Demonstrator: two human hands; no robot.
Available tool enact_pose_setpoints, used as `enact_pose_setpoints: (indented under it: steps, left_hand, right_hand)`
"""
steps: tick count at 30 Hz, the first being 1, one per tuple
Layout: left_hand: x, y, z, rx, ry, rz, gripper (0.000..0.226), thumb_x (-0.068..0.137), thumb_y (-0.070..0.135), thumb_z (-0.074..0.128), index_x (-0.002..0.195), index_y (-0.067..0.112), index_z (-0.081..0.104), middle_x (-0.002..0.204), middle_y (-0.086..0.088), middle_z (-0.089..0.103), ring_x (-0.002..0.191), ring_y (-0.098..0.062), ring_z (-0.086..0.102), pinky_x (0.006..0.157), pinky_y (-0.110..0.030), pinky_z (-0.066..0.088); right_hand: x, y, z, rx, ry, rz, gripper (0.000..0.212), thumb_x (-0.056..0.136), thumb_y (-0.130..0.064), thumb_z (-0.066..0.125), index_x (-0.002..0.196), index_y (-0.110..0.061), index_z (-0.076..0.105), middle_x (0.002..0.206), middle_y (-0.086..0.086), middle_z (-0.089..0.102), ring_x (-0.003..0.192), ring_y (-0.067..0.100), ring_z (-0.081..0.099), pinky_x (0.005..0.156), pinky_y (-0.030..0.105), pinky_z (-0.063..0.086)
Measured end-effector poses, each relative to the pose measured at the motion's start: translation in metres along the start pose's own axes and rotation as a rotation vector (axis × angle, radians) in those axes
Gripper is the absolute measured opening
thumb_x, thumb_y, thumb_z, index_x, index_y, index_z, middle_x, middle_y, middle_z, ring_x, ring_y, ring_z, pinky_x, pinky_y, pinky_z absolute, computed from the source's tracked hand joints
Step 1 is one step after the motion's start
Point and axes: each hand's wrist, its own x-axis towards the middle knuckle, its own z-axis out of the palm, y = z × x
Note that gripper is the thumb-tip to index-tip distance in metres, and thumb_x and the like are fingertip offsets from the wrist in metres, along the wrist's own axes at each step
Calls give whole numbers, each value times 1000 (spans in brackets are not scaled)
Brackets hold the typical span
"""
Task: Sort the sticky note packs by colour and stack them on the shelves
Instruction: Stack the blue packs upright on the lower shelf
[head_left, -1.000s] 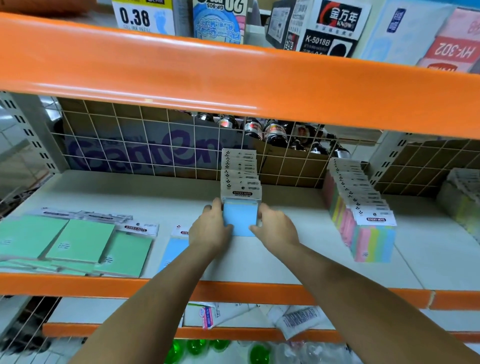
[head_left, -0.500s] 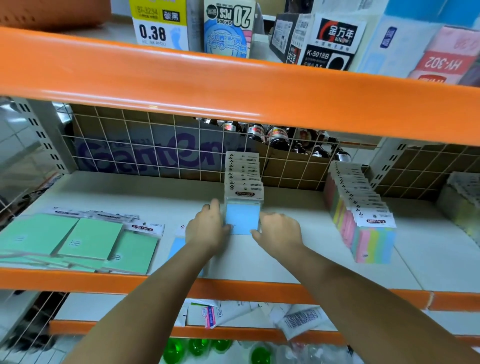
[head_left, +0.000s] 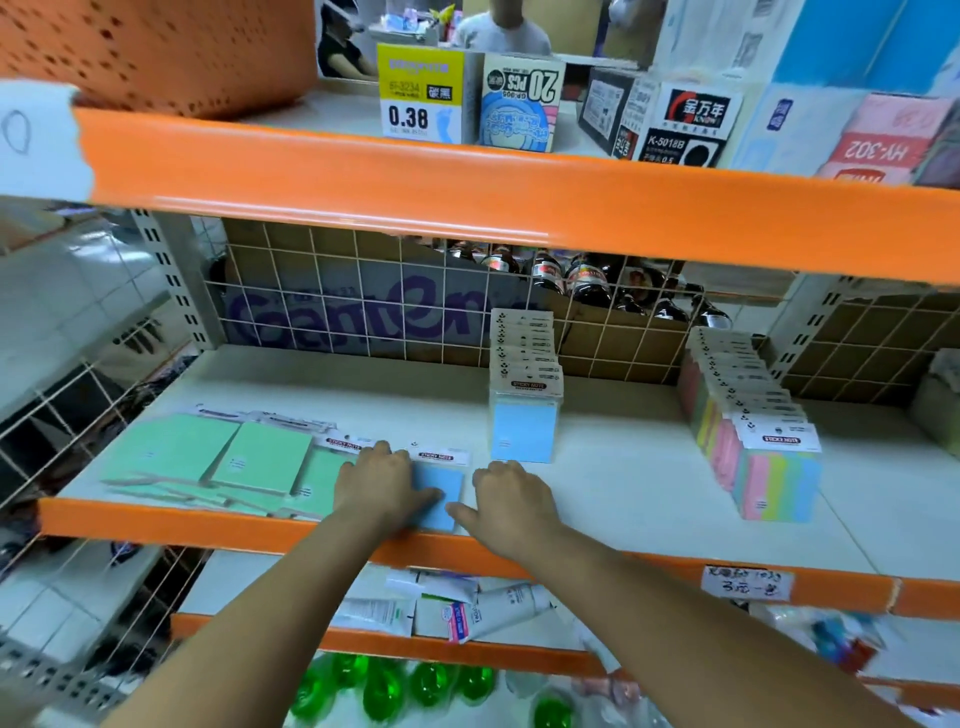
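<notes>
Sticky note packs lay in three colour groups on the white shelf behind its orange front rail. Green packs lay flat and overlapping at the left end, near the front edge. A row of blue packs stood upright in the middle, running back toward the wire grid at the rear, the front pack showing its blue face and a "STICKY NOTE" header card. A longer row of rainbow-striped packs stood upright to the right, well apart from the blue row. One loose blue pack lay flat just beside the green ones, close to the front edge. The left hand rested on the left part of this pack, fingers fairly straight and pressing down on it, the fingertips reaching its header card. The right hand sat on the shelf just right of the same pack, its thumb touching the pack's lower right edge and its other fingers loosely bent, gripping nothing. Above, a second orange-railed shelf carried boxes of pens, and below, tubes and green bottles showed, blurred.
</notes>
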Motion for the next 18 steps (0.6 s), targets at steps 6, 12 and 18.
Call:
enact_pose_setpoints:
  steps: [6,12,18]
  left_hand:
    - [-6,-6,6,1,-38,-47,58,85,62,52,117,13,56,121,-8,53,115,-25,49,95,-36,38]
    - [-4,0,9,-276,-105,-174,56,80,47,67,116,7,52,121,-13,54,109,-28,55,87,-33,45]
    - [-5,9,7,-425,-113,-202,64,77,42,73,120,4,45,124,-15,52,112,-30,53,86,-34,44]
  right_hand:
    - [3,-18,11,29,-20,49,54,93,-53,49,120,-7,59,121,12,54,115,28,49,89,36,41]
    - [9,-23,17,256,-81,176,48,90,-45,59,118,-6,56,121,14,52,113,31,52,86,35,44]
    - [6,-15,12,472,-47,235,50,84,-30,69,121,-6,45,119,15,58,110,32,55,80,32,42]
